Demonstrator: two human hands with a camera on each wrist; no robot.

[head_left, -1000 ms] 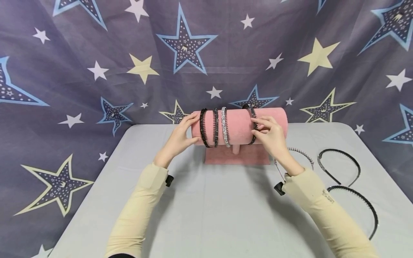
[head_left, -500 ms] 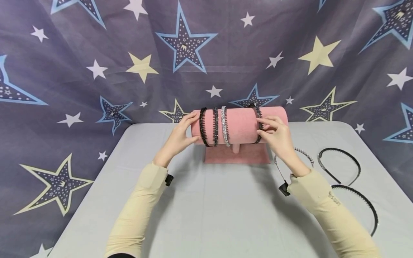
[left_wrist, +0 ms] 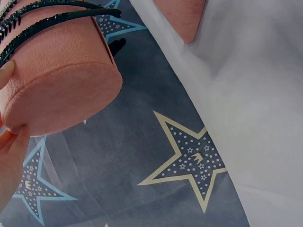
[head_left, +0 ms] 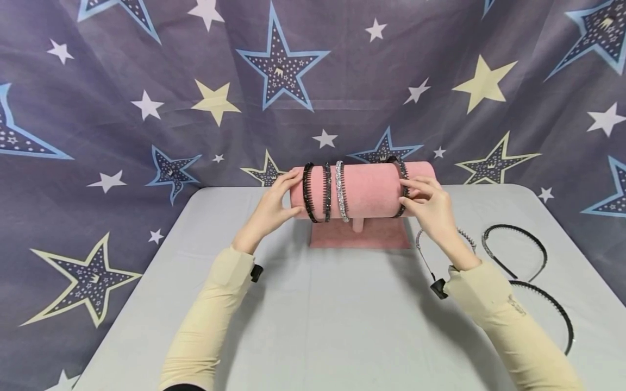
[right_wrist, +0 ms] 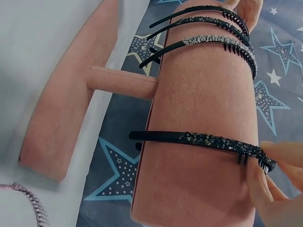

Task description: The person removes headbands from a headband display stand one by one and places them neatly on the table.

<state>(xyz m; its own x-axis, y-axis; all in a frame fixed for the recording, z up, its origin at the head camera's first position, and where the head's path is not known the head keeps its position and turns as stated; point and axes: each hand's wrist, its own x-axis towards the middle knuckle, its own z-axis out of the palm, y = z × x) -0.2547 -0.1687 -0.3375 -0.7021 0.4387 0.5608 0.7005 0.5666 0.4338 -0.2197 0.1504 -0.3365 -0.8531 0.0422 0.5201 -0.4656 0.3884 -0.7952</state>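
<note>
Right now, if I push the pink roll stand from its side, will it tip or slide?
The pink roll stand likely tips before sliding: its wide roll sits on one thin post. The left hand bracing its end suggests it is light. The flat base should prevent rolling.

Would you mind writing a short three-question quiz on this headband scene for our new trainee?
1. True or false: the left hand rests on the left end of the pink roll.
2. How many headbands sit on the pink roll in the head view?
A. two
B. four
C. six
3. What does the right hand pinch?

Key
1. True: its fingers lie on the roll's left end.
2. B: three close together near the left end, and the rightmost headband apart from them.
3. The rightmost headband, a dark one with small stones, as the right wrist view shows.
</note>
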